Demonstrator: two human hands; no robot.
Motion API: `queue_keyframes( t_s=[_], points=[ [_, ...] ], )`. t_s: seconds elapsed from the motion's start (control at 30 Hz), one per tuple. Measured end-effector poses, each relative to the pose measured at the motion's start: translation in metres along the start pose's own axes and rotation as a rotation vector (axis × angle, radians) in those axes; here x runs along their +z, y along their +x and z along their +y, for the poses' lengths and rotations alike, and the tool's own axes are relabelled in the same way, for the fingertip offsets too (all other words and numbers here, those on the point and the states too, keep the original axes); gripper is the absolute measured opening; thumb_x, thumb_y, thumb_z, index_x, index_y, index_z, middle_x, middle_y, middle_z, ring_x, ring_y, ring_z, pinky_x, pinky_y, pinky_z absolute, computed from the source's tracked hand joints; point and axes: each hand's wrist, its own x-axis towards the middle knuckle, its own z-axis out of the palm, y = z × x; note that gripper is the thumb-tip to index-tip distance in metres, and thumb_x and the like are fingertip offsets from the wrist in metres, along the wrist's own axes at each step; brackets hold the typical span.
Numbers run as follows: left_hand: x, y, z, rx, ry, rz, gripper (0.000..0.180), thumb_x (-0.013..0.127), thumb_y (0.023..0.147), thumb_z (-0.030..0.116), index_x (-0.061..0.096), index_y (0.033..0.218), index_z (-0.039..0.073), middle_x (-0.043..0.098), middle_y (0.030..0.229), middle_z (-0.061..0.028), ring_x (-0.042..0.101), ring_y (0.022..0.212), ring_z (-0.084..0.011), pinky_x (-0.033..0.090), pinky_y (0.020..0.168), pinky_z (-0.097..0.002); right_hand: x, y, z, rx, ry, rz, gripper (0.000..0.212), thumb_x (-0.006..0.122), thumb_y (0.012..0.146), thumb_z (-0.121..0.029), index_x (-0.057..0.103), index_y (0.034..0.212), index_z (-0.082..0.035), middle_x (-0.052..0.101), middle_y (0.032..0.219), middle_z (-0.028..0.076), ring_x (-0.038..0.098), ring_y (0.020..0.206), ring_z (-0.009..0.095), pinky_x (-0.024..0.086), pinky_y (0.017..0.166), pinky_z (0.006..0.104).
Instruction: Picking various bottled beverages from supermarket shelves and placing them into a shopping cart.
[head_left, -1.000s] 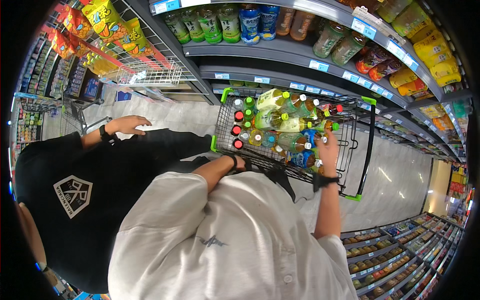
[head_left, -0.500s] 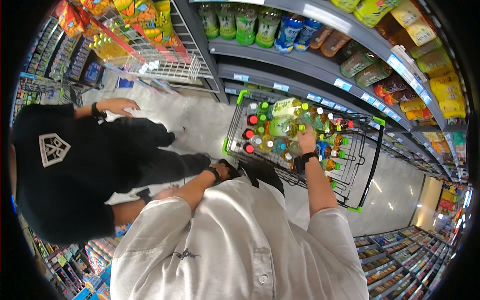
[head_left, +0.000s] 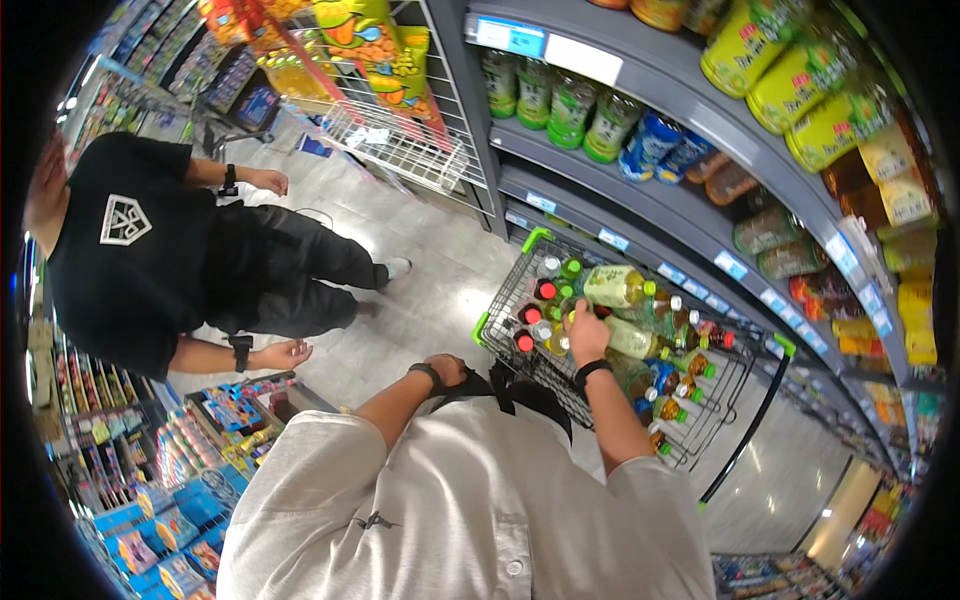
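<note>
My right hand reaches palm down into a wire shopping cart packed with drink bottles. Beside its fingers, a bottle with a pale label lies on its side. The fingertips dip among the bottles, and whether they grip one is hidden. Just beyond lies another pale-labelled bottle with a green cap. Several red-capped bottles stand at the cart's left end. Close to my waist, next to a black strap, my left hand is curled closed; what it may hold cannot be seen.
A shelf of bottled drinks runs along the cart's far side. A wire rack with snack bags stands at the upper left. To my left is a person in a black shirt, near a blue display of packaged goods.
My right hand has shifted from the cap end of the pale-labelled bottle to its other end. That bottle has slid slightly rightward among the others. The person at left stands farther from me.
</note>
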Motion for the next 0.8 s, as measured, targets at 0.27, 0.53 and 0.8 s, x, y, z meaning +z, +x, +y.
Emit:
queue_keyframes(
  t_s=[0.27, 0.53, 0.8],
  points=[
    [0.012, -0.008, 0.03, 0.124, -0.332, 0.283, 0.036, 0.053, 0.088, 0.028, 0.069, 0.114, 0.009, 0.07, 0.11, -0.016, 0.065, 0.105, -0.0339, 0.049, 0.095, -0.0419, -0.003, -0.004, 0.006, -0.206, 0.074, 0.001, 0.044, 0.069, 0.086, -0.037, 0.052, 0.116, -0.009, 0.068, 0.083, 0.015, 0.067, 0.067, 0.033, 0.052, 0.056, 0.0454],
    [0.045, 0.015, 0.029, 0.125, -1.141, 0.512, 0.028, 0.056, 0.095, 0.022, 0.067, 0.116, 0.007, 0.072, 0.098, -0.0086, 0.067, 0.09, -0.0212, 0.053, 0.083, -0.0347, -0.033, -0.017, 0.033, -0.195, 0.225, 0.026, 0.029, 0.067, 0.087, -0.037, 0.058, 0.104, -0.014, 0.067, 0.068, 0.013, 0.065, 0.057, 0.033, 0.05, 0.051, 0.0447],
    [-0.08, 0.053, 0.097, 0.209, -1.965, 0.021, 0.058, 0.047, 0.096, 0.05, 0.056, 0.132, 0.005, 0.065, 0.12, -0.0086, 0.063, 0.108, -0.0211, 0.05, 0.093, -0.0395, -0.166, -0.029, -0.05, -0.471, 0.593, 0.212, 0.026, 0.08, 0.078, -0.018, 0.066, 0.098, -0.01, 0.065, 0.072, 0.008, 0.061, 0.056, 0.025, 0.048, 0.053, 0.0341]
  ],
)
